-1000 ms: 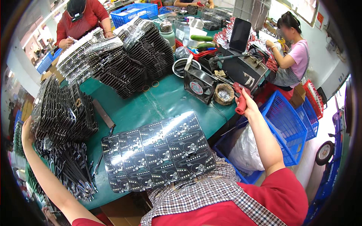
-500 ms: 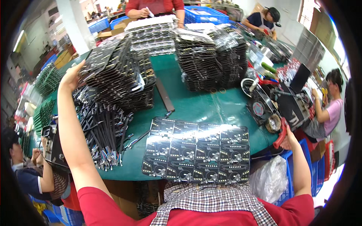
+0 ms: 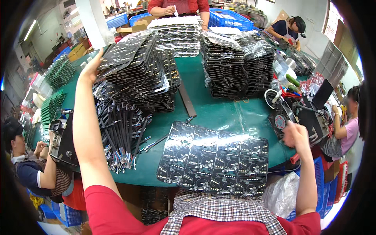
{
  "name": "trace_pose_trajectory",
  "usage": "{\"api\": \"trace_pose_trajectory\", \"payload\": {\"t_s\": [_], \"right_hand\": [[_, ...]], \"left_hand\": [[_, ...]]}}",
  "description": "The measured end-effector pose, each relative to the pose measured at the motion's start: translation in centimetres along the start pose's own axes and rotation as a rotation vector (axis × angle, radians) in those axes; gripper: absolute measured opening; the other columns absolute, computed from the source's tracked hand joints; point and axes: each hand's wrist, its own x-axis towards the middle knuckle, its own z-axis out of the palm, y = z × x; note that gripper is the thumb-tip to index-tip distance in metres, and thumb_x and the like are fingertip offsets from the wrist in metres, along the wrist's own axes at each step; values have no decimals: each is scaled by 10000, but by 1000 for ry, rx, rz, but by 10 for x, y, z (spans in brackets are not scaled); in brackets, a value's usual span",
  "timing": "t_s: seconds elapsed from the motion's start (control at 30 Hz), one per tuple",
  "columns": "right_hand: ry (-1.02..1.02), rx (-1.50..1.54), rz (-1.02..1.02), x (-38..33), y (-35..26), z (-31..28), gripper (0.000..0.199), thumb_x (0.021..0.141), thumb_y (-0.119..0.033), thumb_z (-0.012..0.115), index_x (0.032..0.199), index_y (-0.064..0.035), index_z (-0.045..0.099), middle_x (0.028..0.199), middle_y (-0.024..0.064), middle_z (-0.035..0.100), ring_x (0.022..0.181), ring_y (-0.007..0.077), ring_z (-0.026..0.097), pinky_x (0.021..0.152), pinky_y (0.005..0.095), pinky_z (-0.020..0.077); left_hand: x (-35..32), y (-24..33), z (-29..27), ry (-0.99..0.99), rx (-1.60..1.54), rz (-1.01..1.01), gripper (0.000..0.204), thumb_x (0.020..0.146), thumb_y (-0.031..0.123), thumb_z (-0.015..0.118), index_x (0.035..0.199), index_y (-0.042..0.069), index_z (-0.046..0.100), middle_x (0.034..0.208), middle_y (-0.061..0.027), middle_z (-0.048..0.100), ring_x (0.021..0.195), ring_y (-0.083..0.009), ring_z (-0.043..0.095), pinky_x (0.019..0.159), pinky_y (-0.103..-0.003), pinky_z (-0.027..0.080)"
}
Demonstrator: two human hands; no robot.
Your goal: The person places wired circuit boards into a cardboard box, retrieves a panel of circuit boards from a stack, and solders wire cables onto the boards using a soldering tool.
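Stack of black circuit boards (image 3: 131,70) stands left on the green table (image 3: 221,113); left hand (image 3: 90,71) at its outer edge, grip unclear. Right hand (image 3: 297,137), curled, blurred, has shifted off the red handle (image 3: 295,158), apparently releasing it; cannot tell whether it holds anything.

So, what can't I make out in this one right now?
In the head view:
- Right hand: motion-blurred, so its finger positions and any contact with the red handle are unclear.
- Left hand: the stack of black boards hides part of the fingers, so its grip can't be told.
- Black panel: glare washes out detail along its upper part.
- Pink-sleeved co-worker: partly cut off by the dark fisheye edge.
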Motion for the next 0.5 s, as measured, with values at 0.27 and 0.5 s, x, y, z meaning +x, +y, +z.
{"api": "trace_pose_trajectory", "payload": {"t_s": [0.27,0.5], "right_hand": [[-732,469,-353,110,-228,208,863,831,-580,504,1323,89,269,1289,260,414,1180,302,443,981,361,370],[-813,404,-51,164,-294,290,990,723,-724,490,1443,-209,46,1359,389,151,1252,491,267,972,569,297]], "left_hand": [[-34,10,27,-45,-217,-113,593,859,586,444,1135,80,580,1057,-90,630,902,-212,617,773,-393,514],[-14,7,29,-131,-386,-40,407,887,359,552,1130,32,571,1033,-76,642,866,-155,629,765,-288,522]]}}
